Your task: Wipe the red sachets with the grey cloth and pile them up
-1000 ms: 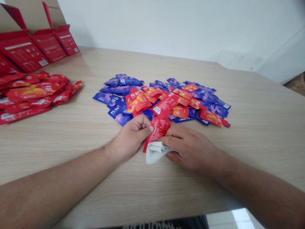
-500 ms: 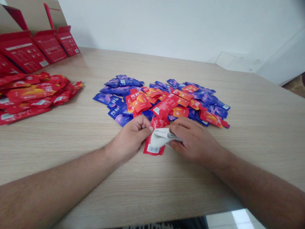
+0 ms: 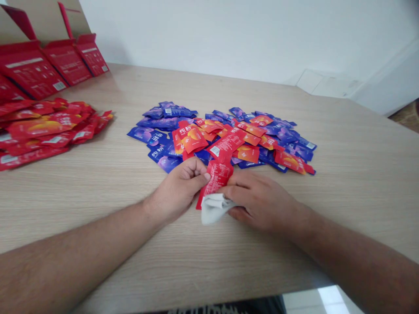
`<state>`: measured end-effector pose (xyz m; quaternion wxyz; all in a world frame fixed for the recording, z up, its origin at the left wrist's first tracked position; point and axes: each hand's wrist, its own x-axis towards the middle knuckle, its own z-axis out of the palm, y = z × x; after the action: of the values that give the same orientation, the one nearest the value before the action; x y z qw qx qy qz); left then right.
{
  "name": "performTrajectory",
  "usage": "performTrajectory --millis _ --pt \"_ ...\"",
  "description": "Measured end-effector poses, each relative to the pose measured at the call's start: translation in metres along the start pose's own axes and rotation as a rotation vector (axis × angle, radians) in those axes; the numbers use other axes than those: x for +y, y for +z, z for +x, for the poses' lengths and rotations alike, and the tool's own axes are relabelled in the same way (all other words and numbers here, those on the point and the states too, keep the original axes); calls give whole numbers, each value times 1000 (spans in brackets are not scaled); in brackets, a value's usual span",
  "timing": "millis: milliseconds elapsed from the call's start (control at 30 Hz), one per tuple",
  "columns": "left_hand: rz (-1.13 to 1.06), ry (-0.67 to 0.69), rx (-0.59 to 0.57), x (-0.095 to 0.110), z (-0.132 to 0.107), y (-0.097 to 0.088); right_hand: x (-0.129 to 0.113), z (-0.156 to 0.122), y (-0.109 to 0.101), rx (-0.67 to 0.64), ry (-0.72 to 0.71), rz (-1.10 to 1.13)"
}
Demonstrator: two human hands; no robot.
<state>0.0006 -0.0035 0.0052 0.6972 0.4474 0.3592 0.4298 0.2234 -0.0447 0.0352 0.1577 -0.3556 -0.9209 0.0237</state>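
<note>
My left hand [image 3: 185, 185] pinches the left edge of a red sachet [image 3: 220, 174] that lies printed side up on the table. Folded white cloth [image 3: 214, 207] is gripped in my right hand [image 3: 258, 196], and it covers the sachet's lower end. Just beyond both hands spreads a loose pile of small packets: blue-purple sachets [image 3: 165, 123] around the outside and red-orange sachets [image 3: 193, 140] mostly in the middle. Another red sachet [image 3: 227, 146], back side up, touches the top of the one between my hands.
On the left lies a heap of red sachets [image 3: 49, 126]. Behind it stand several open red boxes [image 3: 68, 62] with raised flaps. A white wall [image 3: 209, 39] borders the wooden table [image 3: 157, 266] at the back.
My right hand has drawn the cloth down the red sachet toward me, baring its middle and covering its barcode. My left hand has stayed in place.
</note>
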Motion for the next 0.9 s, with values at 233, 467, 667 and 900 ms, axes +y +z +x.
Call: performTrajectory --millis 233,467,667,900 --pt "-15 -21 12 -1 1 -1 4 0 -2 105 106 -73" --pt "5 -6 -3 0 1 0 -2 0 0 -47 -48 12" --pt "-18 -23 6 -1 2 0 4 0 -1 93 89 -53" --pt "18 -9 4 0 1 -1 1 0 -1 30 -18 -15"
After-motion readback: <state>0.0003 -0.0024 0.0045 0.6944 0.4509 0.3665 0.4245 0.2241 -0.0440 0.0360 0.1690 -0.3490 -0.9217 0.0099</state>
